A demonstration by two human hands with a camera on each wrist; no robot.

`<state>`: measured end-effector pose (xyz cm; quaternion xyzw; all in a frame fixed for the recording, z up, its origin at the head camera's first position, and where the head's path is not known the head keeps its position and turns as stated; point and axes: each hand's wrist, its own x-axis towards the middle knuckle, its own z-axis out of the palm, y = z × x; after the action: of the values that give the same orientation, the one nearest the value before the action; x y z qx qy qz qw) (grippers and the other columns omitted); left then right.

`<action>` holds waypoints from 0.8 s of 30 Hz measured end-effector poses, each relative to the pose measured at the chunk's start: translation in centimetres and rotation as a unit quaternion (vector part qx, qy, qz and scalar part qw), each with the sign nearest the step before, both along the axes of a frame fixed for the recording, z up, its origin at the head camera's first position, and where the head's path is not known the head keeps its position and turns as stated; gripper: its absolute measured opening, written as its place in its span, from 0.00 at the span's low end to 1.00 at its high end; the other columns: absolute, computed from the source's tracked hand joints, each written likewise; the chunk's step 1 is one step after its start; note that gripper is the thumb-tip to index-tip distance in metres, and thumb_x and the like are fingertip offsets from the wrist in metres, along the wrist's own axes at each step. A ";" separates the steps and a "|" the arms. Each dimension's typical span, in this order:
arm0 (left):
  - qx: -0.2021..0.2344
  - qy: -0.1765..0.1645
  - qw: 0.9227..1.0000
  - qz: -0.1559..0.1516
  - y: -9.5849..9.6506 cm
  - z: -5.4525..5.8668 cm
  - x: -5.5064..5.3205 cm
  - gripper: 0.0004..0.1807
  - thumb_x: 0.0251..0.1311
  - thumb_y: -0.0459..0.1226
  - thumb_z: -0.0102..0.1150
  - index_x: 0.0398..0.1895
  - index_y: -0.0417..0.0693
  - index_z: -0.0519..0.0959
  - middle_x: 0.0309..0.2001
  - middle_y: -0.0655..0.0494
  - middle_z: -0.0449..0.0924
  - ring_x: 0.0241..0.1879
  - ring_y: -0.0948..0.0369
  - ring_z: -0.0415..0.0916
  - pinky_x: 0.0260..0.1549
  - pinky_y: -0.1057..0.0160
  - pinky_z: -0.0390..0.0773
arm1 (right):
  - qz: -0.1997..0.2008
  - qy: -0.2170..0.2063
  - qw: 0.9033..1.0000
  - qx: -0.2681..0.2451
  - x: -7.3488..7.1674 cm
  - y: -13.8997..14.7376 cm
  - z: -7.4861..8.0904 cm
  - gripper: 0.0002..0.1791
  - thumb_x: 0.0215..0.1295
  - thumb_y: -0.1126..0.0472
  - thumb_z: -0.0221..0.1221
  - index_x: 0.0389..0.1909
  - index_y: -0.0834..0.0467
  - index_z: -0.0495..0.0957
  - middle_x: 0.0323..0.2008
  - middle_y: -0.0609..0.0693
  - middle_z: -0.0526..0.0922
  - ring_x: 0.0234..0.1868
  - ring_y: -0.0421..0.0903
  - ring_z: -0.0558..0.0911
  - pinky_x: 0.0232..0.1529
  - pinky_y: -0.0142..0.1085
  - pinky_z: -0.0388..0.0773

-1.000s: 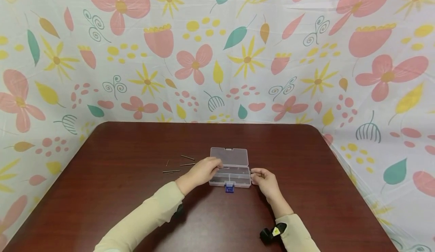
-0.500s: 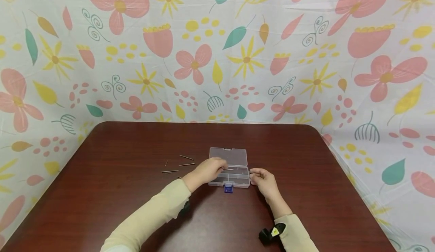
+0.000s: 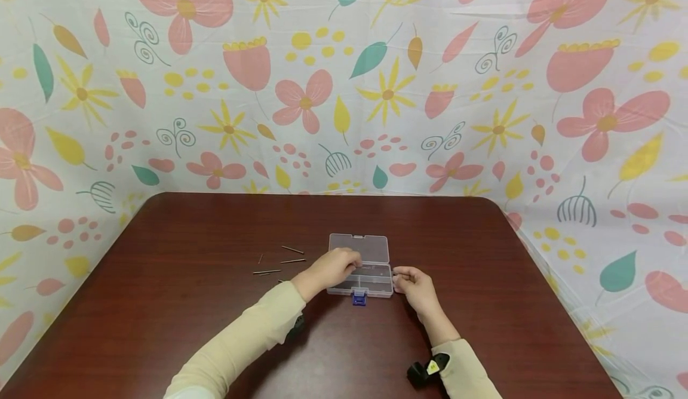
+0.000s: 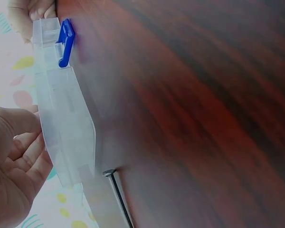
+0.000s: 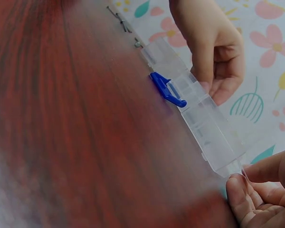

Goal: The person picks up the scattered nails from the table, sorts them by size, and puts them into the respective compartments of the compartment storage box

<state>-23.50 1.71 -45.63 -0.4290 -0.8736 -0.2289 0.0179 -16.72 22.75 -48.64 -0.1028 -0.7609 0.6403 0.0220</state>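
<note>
A clear plastic storage box (image 3: 374, 288) with a blue latch (image 3: 359, 298) stands on the table, its lid (image 3: 371, 245) folded back. My left hand (image 3: 335, 266) reaches over the left part of the box, thumb and fingertips drawn together at the back compartment. A thin sliver of a nail (image 3: 368, 266) shows right at those fingertips; the rest is hidden by the hand. In the right wrist view the left hand (image 5: 218, 61) points down behind the front wall. My right hand (image 3: 418, 288) pinches the right end of the box between thumb and fingers.
Several loose nails (image 3: 292, 261) lie on the brown table (image 3: 215, 303) left of the box. One flat-headed nail (image 4: 116, 192) is close to the box's left end in the left wrist view. A flowered cloth (image 3: 301, 166) hangs behind the table.
My left hand has moved a little to the right over the box, with the nail's visible end shifting along with it. The right hand stays at the box's right end.
</note>
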 end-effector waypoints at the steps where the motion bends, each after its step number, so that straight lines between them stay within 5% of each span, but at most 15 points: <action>1: 0.002 0.000 1.000 -0.002 -0.1 0.0 0.0 0.07 0.61 0.25 0.55 0.38 0.42 0.80 0.39 0.51 0.83 0.42 0.57 0.80 0.42 0.65 0.79 | 0.002 0.001 1.000 0.000 0.0 0.0 0.0 0.16 0.62 0.76 0.51 0.50 0.77 0.72 0.33 0.55 0.82 0.29 0.33 0.78 0.33 0.25 0.78; 9: 0.011 0.003 1.000 -0.007 -1.5 0.4 0.3 0.08 0.61 0.26 0.53 0.38 0.43 0.80 0.39 0.52 0.82 0.40 0.58 0.79 0.40 0.64 0.79 | 0.003 0.001 1.000 -0.004 -0.1 -0.2 -0.1 0.16 0.62 0.76 0.51 0.50 0.78 0.72 0.32 0.54 0.82 0.29 0.33 0.78 0.33 0.24 0.78; 24: 0.001 0.039 0.998 0.042 -5.6 2.1 0.4 0.05 0.59 0.33 0.60 0.38 0.47 0.79 0.37 0.56 0.80 0.36 0.61 0.79 0.33 0.65 0.79 | -0.004 0.001 1.000 0.008 -0.3 -0.1 -0.3 0.15 0.63 0.75 0.51 0.50 0.76 0.73 0.36 0.61 0.83 0.29 0.33 0.79 0.34 0.25 0.78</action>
<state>-23.06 -3.85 -43.55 -0.4004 -0.8894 -0.2115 0.0618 -16.97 22.66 -48.93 -0.1045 -0.7658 0.6340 0.0263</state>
